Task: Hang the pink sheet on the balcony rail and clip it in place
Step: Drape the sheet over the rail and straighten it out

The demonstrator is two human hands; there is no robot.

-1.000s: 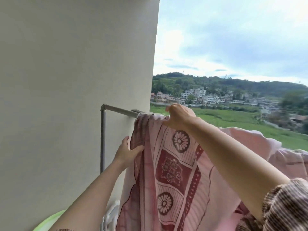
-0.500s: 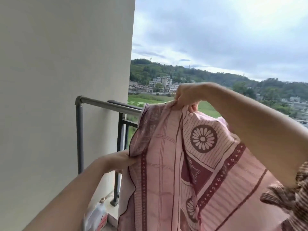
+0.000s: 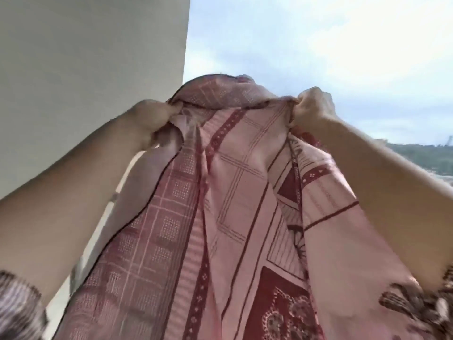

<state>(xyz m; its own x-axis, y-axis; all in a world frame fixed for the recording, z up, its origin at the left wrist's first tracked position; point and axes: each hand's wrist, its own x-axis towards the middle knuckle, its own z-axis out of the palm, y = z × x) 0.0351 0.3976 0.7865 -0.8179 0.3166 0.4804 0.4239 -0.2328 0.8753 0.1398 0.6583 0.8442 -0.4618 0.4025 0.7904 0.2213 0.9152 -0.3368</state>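
Observation:
The pink sheet (image 3: 235, 192), patterned with dark red bands and squares, is held high in front of me and fills the middle of the view. My left hand (image 3: 152, 121) grips its upper edge on the left. My right hand (image 3: 311, 106) grips the upper edge on the right. Between the two hands the cloth bulges upward against the sky. The balcony rail is hidden behind the sheet, and no clip is in sight.
A plain grey wall (image 3: 85, 69) rises at the left. Open cloudy sky (image 3: 318, 45) lies to the right, with a distant green hillside (image 3: 421, 158) at the right edge.
My left hand has risen from the sheet's lower side edge to its top edge. Both hands have lifted the sheet upward, and the view has tilted up so the rail is lost from sight.

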